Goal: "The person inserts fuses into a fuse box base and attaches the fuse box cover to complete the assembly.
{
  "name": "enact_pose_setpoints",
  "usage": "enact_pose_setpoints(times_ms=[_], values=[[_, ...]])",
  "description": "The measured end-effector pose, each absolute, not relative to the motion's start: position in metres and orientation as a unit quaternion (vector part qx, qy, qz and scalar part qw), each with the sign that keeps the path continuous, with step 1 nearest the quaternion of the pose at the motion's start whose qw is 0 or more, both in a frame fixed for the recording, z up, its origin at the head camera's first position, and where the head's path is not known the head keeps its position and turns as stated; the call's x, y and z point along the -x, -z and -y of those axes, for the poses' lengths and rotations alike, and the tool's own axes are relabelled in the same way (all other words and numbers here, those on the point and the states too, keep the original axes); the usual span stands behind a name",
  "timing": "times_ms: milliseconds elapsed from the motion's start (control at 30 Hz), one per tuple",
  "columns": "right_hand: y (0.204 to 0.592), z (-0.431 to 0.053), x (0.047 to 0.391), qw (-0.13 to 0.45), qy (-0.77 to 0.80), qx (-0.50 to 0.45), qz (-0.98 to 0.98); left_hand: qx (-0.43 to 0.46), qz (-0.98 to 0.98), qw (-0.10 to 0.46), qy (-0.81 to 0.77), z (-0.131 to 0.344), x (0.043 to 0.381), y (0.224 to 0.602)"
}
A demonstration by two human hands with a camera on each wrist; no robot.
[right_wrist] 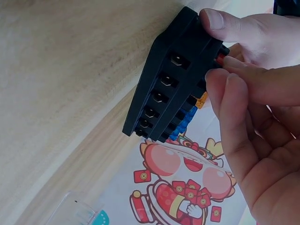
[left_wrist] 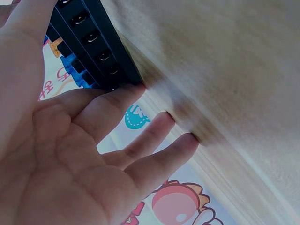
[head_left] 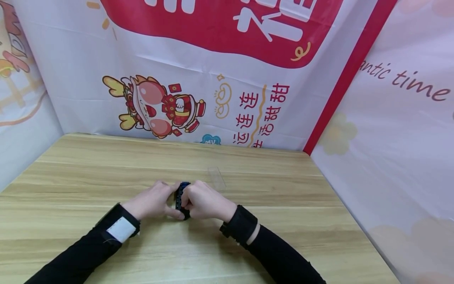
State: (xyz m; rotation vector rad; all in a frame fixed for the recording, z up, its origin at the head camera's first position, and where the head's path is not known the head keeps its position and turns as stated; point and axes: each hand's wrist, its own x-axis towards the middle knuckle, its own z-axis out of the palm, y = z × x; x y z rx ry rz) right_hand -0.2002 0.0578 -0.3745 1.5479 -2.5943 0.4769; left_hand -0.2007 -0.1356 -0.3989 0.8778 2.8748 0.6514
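A black fuse box [head_left: 178, 199] stands on the table between both hands, metal terminals showing along its side in the wrist views. My left hand [head_left: 154, 202] holds it by its two ends, thumb at the near end and index fingertip at the far end. The other left fingertips touch the tabletop. Over its top, my right hand [head_left: 207, 202] has curled fingers and pinches a small red blade fuse [right_wrist: 220, 58], mostly hidden by the fingertips. Orange [right_wrist: 201, 100] and blue blade fuses [right_wrist: 186, 123] sit in a row farther along the box.
Beyond the right hand, a clear plastic cover [head_left: 217, 178] lies on the wooden table [head_left: 106, 165]. A printed cloth [head_left: 198, 59] hangs behind the far edge, and more printed cloth walls [head_left: 383, 130] rise at the sides.
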Motion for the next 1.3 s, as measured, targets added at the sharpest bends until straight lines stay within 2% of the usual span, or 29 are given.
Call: enact_pose_setpoints(times_ms=[733,1300], values=[[0.3749,-0.057,0.2017,0.029,-0.168,-0.493,0.853,-0.272,-0.937,0.04,-0.216,0.1362,0.2011,0.4005],[0.371,-0.0586,0.1951,0.054,-0.128,-0.502,0.853,-0.269,-0.937,0.036,-0.22,0.1351,0.2,0.4017]])
